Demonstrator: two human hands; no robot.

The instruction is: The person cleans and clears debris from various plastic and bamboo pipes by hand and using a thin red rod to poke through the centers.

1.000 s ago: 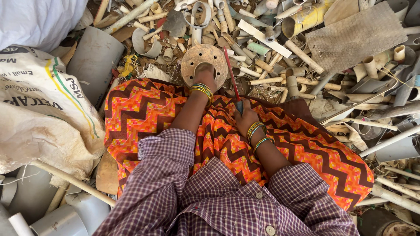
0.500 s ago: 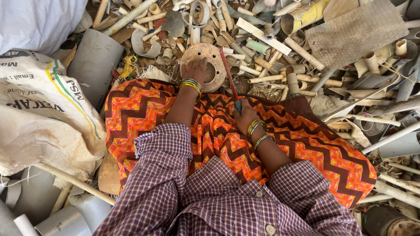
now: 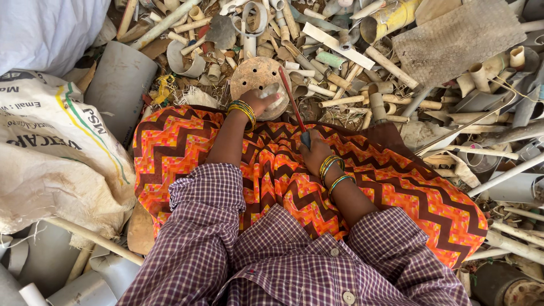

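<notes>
My left hand (image 3: 262, 100) grips a short grey pipe piece (image 3: 271, 90) against a round tan disc with holes (image 3: 255, 76) that lies just past my knees. My right hand (image 3: 315, 153) rests on my lap, shut on the handle of a thin red-shafted tool (image 3: 291, 101) whose tip points up toward the disc's right edge. Both wrists wear coloured bangles. An orange zigzag cloth (image 3: 187, 147) covers my lap.
A heap of cut plastic pipes and fittings (image 3: 340, 56) fills the ground ahead and to the right. A large grey pipe (image 3: 119, 85) and white printed sacks (image 3: 51, 147) lie on the left. A woven brown mat (image 3: 459, 39) sits at the top right.
My left hand has shifted right on the disc and now holds a grey pipe piece over it. The right hand with the red tool has stayed on my lap.
</notes>
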